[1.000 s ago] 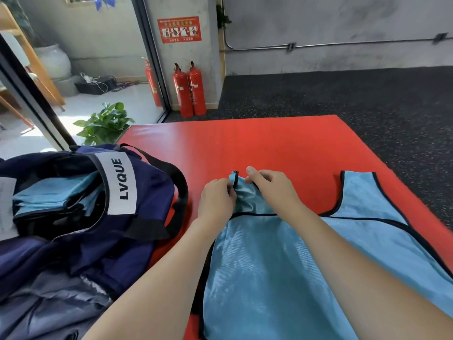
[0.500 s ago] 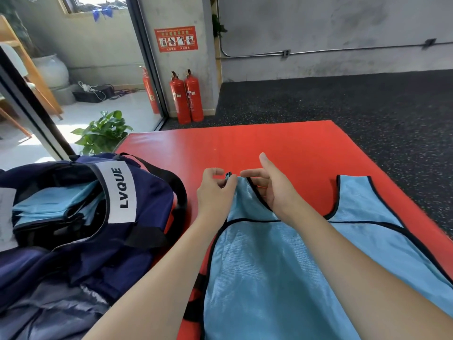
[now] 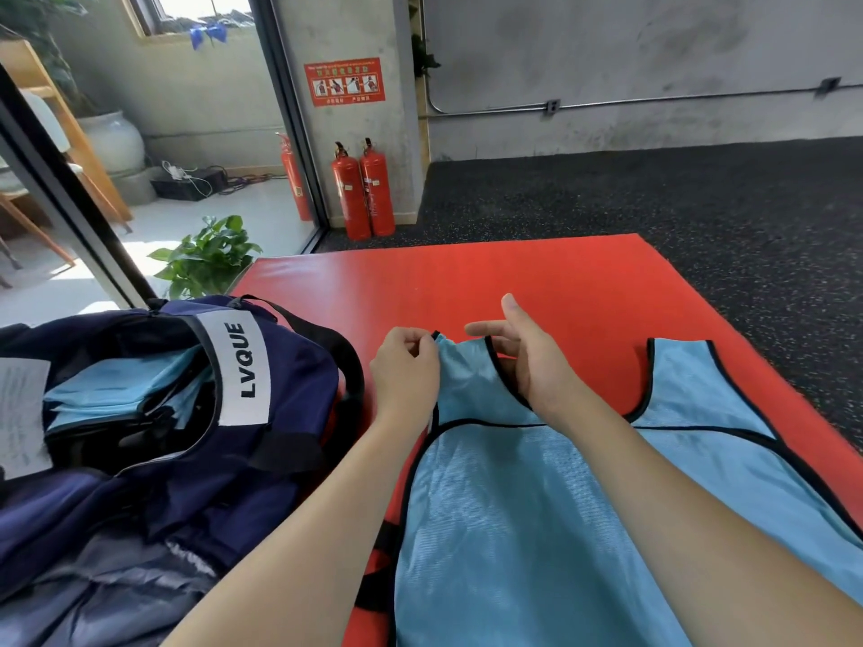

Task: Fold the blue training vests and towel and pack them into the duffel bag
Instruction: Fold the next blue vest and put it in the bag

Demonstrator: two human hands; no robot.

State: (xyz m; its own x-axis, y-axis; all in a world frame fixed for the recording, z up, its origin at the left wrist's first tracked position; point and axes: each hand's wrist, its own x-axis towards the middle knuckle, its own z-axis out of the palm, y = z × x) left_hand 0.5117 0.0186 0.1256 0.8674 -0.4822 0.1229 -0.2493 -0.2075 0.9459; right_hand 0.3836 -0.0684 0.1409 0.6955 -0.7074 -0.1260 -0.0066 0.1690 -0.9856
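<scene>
The left hand (image 3: 405, 372) pinches the far tip of the vest's left shoulder strap between thumb and curled fingers, holding it just above the mat (image 3: 467, 282). The right hand (image 3: 527, 361) sits just right of it with its fingers slipped under the strap's black-trimmed neck edge and the thumb raised and spread; whether it grips the cloth cannot be told.

The vest (image 3: 527, 530), light blue mesh with black trim, lies flat on the red mat from the hands toward the near edge, its other shoulder strap stretched out to the right. Both forearms lie over it.

Left of the vest, touching the mat's left edge, stands the open navy bag (image 3: 224, 488) with a white LVQUE label. Folded light blue cloth (image 3: 121, 389) lies inside its opening, and a black strap hangs over its right side.

Far beyond the mat, two red extinguishers (image 3: 363, 189) stand against a pillar, under a red sign (image 3: 344, 81). A plant (image 3: 205, 254) sits at the far left, beside a glass door.
</scene>
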